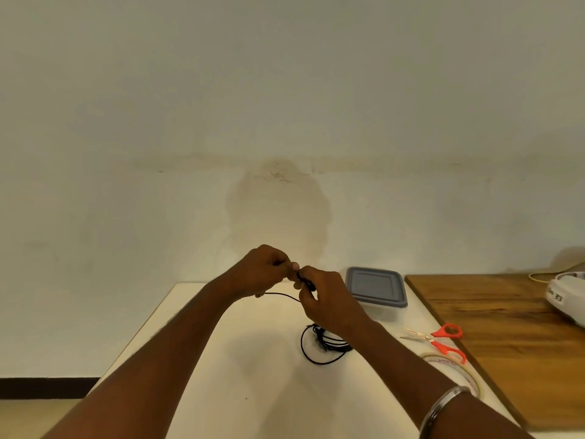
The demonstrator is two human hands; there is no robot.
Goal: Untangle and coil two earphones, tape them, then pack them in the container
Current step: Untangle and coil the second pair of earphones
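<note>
Earphone cord is pinched in the fingers of my left hand and right hand above the surface — early untangling, I'd say. Other earphone lies bundled below, container lidded — plenty left.

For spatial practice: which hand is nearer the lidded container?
Right. The right hand, pinching the earphone cable, is just left of the container; the left hand lies farther left.

My only camera rides on my head, wide-angle, facing forward and down over the white table to its far edge and the wall; my left hand and right hand sit close below.
</note>
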